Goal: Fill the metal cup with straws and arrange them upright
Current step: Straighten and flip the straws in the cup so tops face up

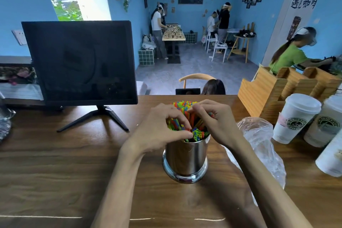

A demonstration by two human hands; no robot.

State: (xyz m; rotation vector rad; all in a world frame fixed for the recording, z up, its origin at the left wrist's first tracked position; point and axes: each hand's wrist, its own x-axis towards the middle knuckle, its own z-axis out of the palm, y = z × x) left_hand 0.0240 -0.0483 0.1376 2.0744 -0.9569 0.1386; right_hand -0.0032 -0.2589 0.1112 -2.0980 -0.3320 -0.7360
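A shiny metal cup [186, 159] stands on the wooden counter [55, 163] in front of me. It is packed with colourful straws [198, 133] in red, green, blue, yellow and orange, standing roughly upright and fanning toward the back. My left hand [161, 126] wraps the left side of the bundle, thumb and fingers pinched on the straws near the rim. My right hand [212, 118] curls over the right side and grips the straw tops. Both hands hide much of the bundle.
A dark monitor [79, 63] on a stand sits at the left. A crumpled clear plastic bag [259, 140] lies right of the cup. White lidded paper cups [296, 118] and a wooden holder [273, 87] stand at the right. People work in the room beyond.
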